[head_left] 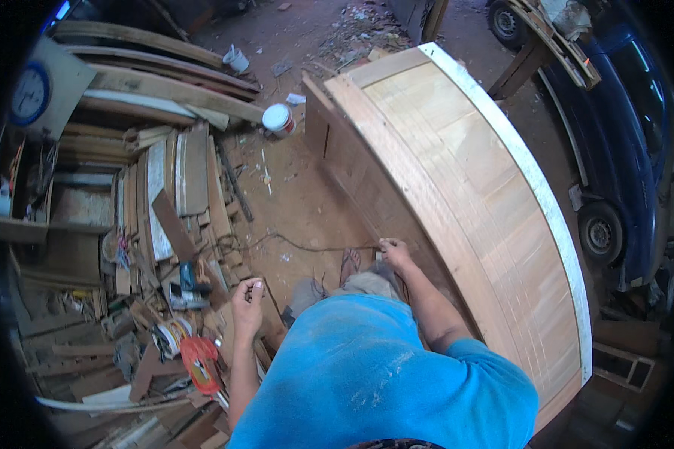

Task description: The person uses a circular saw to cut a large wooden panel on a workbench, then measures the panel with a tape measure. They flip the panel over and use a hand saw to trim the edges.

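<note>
My right hand [395,252] is closed, its fingertips bent together beside the inner side of a large wooden door-like panel [457,150] that stands on edge to my right. A dark cord [307,245] runs across the floor to just by these fingers; whether they grip it or something small, I cannot make out. My left hand [248,299] is raised at my left side, fingers curled in and thumb against them; anything inside is hidden. A teal power tool [190,283] lies on the wood pile near my left hand.
Stacked boards [165,179] and offcuts crowd the left. An orange-red plastic item [199,363] lies lower left. A white-lidded bucket [278,120] stands ahead, and rubble [359,34] lies beyond. A dark blue vehicle [625,112] is parked at the right, past the panel's white edge strip [528,161].
</note>
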Demonstrator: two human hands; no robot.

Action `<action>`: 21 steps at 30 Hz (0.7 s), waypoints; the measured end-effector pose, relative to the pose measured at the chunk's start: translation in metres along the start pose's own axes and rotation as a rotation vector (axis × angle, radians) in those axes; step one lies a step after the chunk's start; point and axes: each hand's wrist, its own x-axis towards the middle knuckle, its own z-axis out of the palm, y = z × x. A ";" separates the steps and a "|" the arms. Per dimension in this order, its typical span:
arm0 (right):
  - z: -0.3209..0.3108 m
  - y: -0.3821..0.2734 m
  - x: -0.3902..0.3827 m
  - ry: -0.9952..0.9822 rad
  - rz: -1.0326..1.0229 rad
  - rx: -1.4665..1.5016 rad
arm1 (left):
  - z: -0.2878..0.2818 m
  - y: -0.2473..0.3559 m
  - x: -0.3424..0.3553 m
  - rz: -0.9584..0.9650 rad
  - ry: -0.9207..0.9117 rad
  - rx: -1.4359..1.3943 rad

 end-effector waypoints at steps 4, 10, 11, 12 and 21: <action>0.022 -0.080 0.021 0.050 0.011 0.120 | 0.009 0.043 0.119 0.052 -0.145 0.070; 0.056 -0.132 0.075 0.215 0.132 0.495 | 0.078 0.122 0.334 0.281 -0.484 0.167; 0.069 -0.139 0.088 0.241 0.162 0.582 | 0.091 0.140 0.368 0.325 -0.543 0.212; 0.081 -0.137 0.103 0.274 0.192 0.679 | 0.110 0.157 0.404 0.314 -0.610 0.194; 0.167 -0.199 0.236 0.563 0.063 1.482 | 0.292 0.198 0.671 0.499 -0.936 0.394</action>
